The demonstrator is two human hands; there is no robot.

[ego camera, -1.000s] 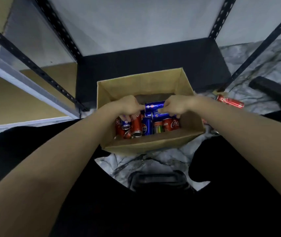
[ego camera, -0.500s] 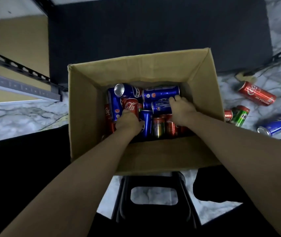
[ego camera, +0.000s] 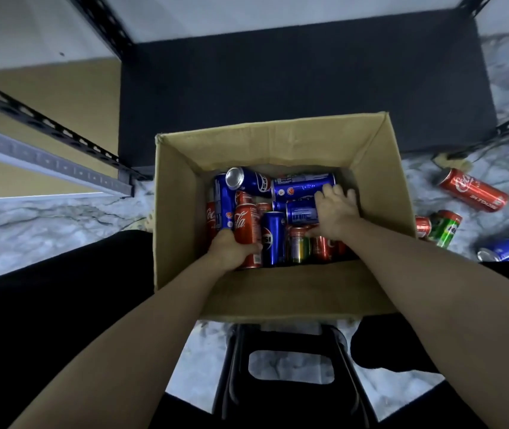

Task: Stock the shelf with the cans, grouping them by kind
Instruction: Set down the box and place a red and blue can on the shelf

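Head view: red Coca-Cola can point(ego camera: 248, 230) in cardboard box point(ego camera: 281, 295), long axis running near-to-far, top away from me. My left hand point(ego camera: 230, 251) grips its lower end; right hand point(ego camera: 335, 209) curls over a sideways blue Pepsi can point(ego camera: 302, 212). Since earlier, red can is more exposed.

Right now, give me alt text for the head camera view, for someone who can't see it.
Both hands reach into an open cardboard box of mixed cans: the left hand grips a red cola can, the right hand grips a blue can. More cans lie on the marble floor at right.
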